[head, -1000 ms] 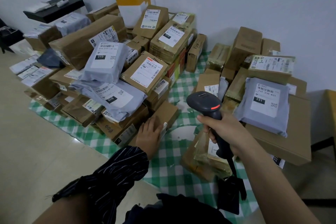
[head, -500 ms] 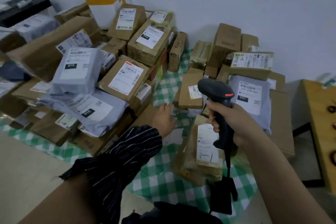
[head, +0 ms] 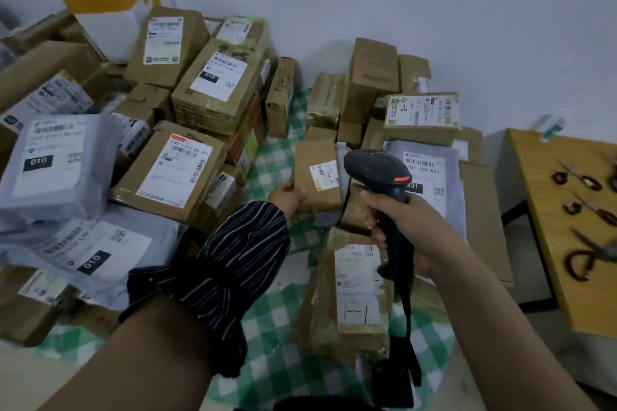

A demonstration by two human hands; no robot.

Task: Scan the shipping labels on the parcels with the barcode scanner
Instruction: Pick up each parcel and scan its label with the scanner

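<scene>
left hand (head: 286, 198) pinched small brown parcel (head: 314, 190) by its edge; right hand (head: 412, 232) fingers curled round scanner (head: 379, 170) handle, just right of parcel.

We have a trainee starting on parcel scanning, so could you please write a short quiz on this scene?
1. True or false: the left-hand grip holds a small brown cardboard parcel.
2. Which grip holds the black handheld barcode scanner? A left-hand, B right-hand.
3. Fill in: the bold number on the grey plastic mailer behind the scanner is ___.
Key: 1 true; 2 B, the right-hand grip; 3 231.
</scene>
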